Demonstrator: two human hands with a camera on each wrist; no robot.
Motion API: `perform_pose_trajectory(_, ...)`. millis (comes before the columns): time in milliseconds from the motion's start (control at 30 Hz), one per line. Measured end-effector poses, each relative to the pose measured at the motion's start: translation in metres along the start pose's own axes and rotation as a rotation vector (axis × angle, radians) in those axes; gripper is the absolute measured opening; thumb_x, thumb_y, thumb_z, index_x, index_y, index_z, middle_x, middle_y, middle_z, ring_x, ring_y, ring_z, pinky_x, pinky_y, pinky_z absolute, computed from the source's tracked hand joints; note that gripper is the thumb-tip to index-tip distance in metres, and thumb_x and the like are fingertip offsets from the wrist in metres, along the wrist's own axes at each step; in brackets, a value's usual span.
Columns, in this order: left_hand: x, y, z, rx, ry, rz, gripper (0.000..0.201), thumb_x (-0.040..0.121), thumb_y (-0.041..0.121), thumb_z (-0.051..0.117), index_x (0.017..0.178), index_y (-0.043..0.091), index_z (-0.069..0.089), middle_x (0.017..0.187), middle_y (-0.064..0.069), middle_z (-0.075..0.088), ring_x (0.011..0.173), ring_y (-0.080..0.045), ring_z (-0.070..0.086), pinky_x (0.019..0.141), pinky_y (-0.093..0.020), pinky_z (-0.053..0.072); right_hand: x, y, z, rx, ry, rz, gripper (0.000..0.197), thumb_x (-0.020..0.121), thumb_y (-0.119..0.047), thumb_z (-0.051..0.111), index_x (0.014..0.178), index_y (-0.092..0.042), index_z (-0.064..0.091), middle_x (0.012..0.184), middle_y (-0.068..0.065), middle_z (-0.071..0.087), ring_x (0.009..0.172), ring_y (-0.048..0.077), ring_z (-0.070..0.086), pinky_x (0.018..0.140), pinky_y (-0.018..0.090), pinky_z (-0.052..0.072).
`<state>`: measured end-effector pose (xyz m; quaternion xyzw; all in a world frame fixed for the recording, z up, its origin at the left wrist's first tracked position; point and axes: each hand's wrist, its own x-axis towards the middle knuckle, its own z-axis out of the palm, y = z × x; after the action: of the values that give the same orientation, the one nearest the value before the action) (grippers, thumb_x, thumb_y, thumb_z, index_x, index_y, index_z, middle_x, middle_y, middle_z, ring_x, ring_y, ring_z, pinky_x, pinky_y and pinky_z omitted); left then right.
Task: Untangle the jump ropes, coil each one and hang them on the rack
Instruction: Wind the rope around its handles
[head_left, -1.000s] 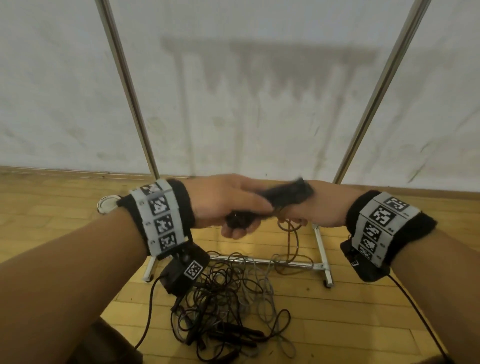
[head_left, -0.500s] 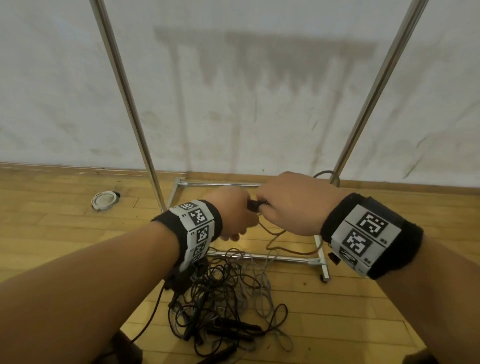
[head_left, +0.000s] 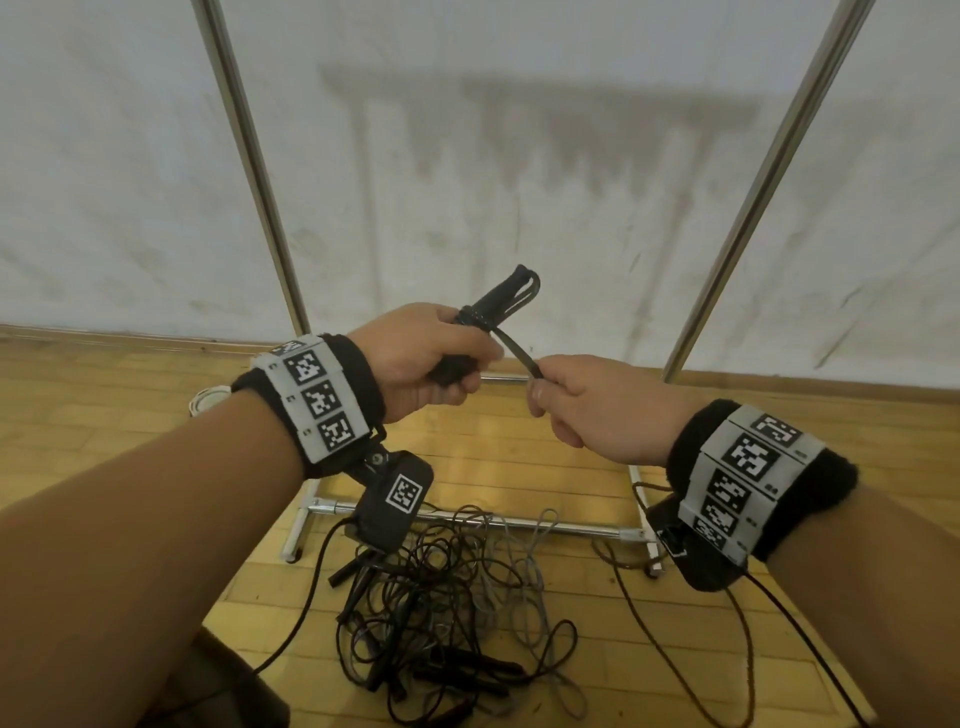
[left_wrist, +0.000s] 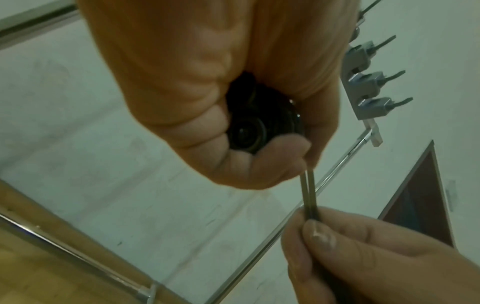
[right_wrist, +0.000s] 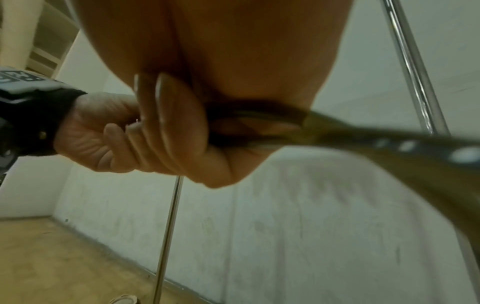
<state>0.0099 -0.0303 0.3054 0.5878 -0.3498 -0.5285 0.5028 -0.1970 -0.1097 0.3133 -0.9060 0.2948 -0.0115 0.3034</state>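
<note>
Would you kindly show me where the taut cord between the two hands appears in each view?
Head: cord centre, slanting from left hand to right hand.
Left wrist: cord lower right, near-vertical.
Right wrist: cord blurred, at right.
Shared landmark: rack pole.

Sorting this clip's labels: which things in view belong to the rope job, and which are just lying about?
Job:
- coiled rope, held in left hand
- its cord, pinched by right hand
- tangled ropes on floor
- rack

Lying about:
- white ring on floor
</note>
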Motion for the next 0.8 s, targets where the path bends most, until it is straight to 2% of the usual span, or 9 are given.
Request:
perform_pose_trajectory(100,-0.002,0.004,0.001,-0.073,0.021,0.009,0.041,0.089,0.048,0.079,0.098,0.011,0.063,0.074,-0.007,0.063,0.053,-0.018,0.056,0.037,-0.023,0.042,0.001,0.001,0.002,0.087,0.024,-0.044,0.028,0.109,-0.032,0.038,0.096,-0.019,0.059,0.066,0.000,0.057,0.057,0.013,0.048,0.061,0.036,0.045)
perform_pose_trajectory(200,-0.006,0.006,0.003,-0.103,-0.018,0.061,0.041,0.098,0.048,0.069,0.103,0.009,0.062,0.071,-0.008,0.064,0.050,-0.018,0.056,0.034,-0.022,0.040,0.002,0.004,0.006,0.066,0.019,-0.061,0.029,0.108,-0.035,0.039,0.095,-0.019,0.060,0.065,-0.005,0.056,0.052,0.006,0.046,0.057,0.028,0.043)
perform_pose_trajectory(300,-0.012,0.004,0.005,-0.045,-0.199,0.045,0.042,0.099,0.048,0.065,0.107,0.006,0.064,0.073,-0.012,0.066,0.051,-0.020,0.060,0.036,-0.023,0.044,0.005,0.014,0.008,0.062,0.014,-0.036,0.032,0.108,-0.040,0.042,0.093,-0.019,0.062,0.065,-0.005,0.056,0.049,0.004,0.046,0.051,0.023,0.041)
perform_pose_trajectory(400,-0.021,-0.007,0.018,0.254,-0.447,-0.037,0.039,0.104,0.048,0.059,0.099,0.012,0.072,0.077,-0.014,0.069,0.054,-0.021,0.062,0.041,-0.025,0.048,0.003,0.024,0.005,0.016,-0.096,-0.036,0.020,0.105,-0.032,0.053,0.099,-0.018,0.065,0.072,-0.002,0.061,0.057,0.009,0.052,0.053,0.022,0.046)
perform_pose_trajectory(500,-0.025,-0.017,0.036,0.698,-0.548,-0.136,0.039,0.105,0.048,0.058,0.098,0.012,0.070,0.078,-0.007,0.076,0.056,-0.019,0.065,0.049,-0.026,0.053,0.002,0.023,0.001,-0.242,-0.177,-0.035,0.008,0.099,-0.033,0.063,0.093,-0.030,0.068,0.086,-0.006,0.069,0.076,0.011,0.062,0.074,0.034,0.056)
perform_pose_trajectory(567,-0.023,-0.022,0.046,1.014,-0.526,-0.190,0.034,0.101,0.050,0.064,0.097,0.016,0.071,0.078,-0.005,0.079,0.052,-0.013,0.065,0.057,-0.027,0.057,0.004,0.015,-0.001,-0.363,-0.159,-0.037,0.015,0.097,-0.044,0.064,0.088,-0.034,0.071,0.082,-0.012,0.068,0.077,0.009,0.061,0.068,0.032,0.050)
perform_pose_trajectory(633,-0.020,-0.027,0.052,1.153,-0.477,-0.249,0.028,0.099,0.045,0.068,0.098,0.017,0.070,0.072,-0.002,0.078,0.048,-0.010,0.064,0.056,-0.025,0.057,0.005,0.003,0.000,-0.520,-0.139,-0.103,0.019,0.097,-0.046,0.062,0.090,-0.032,0.072,0.081,-0.012,0.066,0.076,0.010,0.059,0.068,0.033,0.051)
perform_pose_trajectory(700,-0.015,-0.032,0.055,1.165,-0.389,-0.281,0.023,0.099,0.036,0.069,0.107,0.014,0.066,0.068,-0.001,0.076,0.046,-0.010,0.065,0.051,-0.023,0.055,0.004,-0.007,0.004,-0.647,-0.088,-0.171,0.022,0.100,-0.041,0.057,0.087,-0.028,0.070,0.080,-0.008,0.064,0.073,0.012,0.057,0.067,0.036,0.054)
perform_pose_trajectory(800,-0.008,-0.037,0.049,1.108,-0.211,-0.253,0.021,0.100,0.024,0.067,0.120,0.017,0.063,0.076,-0.005,0.076,0.050,-0.015,0.068,0.048,-0.025,0.055,-0.001,-0.019,0.008,-0.737,-0.017,-0.205,0.027,0.102,-0.034,0.049,0.081,-0.026,0.063,0.075,-0.006,0.059,0.065,0.012,0.053,0.055,0.030,0.045)
